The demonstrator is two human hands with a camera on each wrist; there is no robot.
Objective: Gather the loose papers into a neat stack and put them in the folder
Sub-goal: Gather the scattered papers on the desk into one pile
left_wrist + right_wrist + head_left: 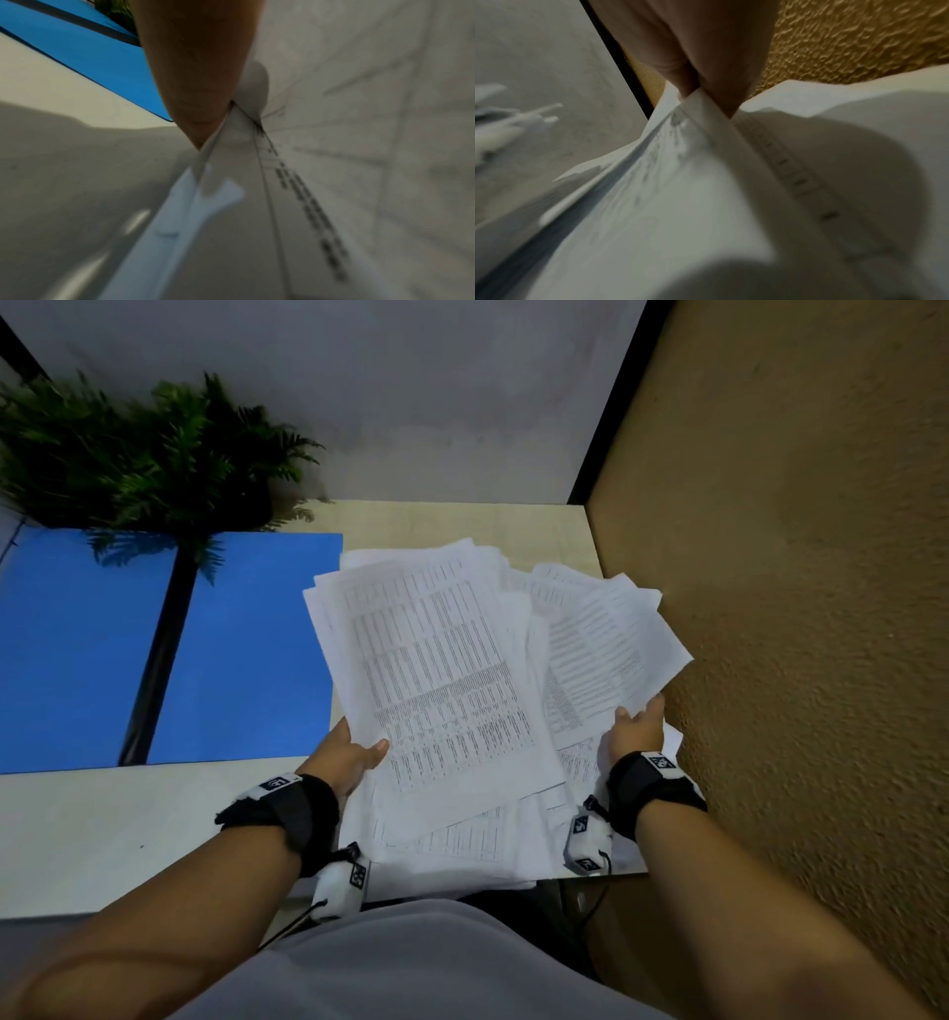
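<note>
A messy pile of white printed papers (pixel 441 670) is spread over the right part of the desk. My left hand (pixel 354 752) grips the near left edge of the top sheets, thumb on top. My right hand (pixel 634 729) pinches a fanned bunch of sheets (pixel 611 639) at its near right corner. In the left wrist view the papers (pixel 334 121) fill the right side next to my left hand (pixel 195 77). The right wrist view shows my right hand (pixel 706 67) pinching paper (pixel 706 182). A blue folder (pixel 246 649) lies open on the desk to the left of the pile.
A green fern-like plant (pixel 154 454) stands at the back left, overhanging the folder. A brown textured partition (pixel 796 557) rises close along the right. A grey wall (pixel 411 392) is behind. The pale desk top (pixel 102 839) shows at the near left.
</note>
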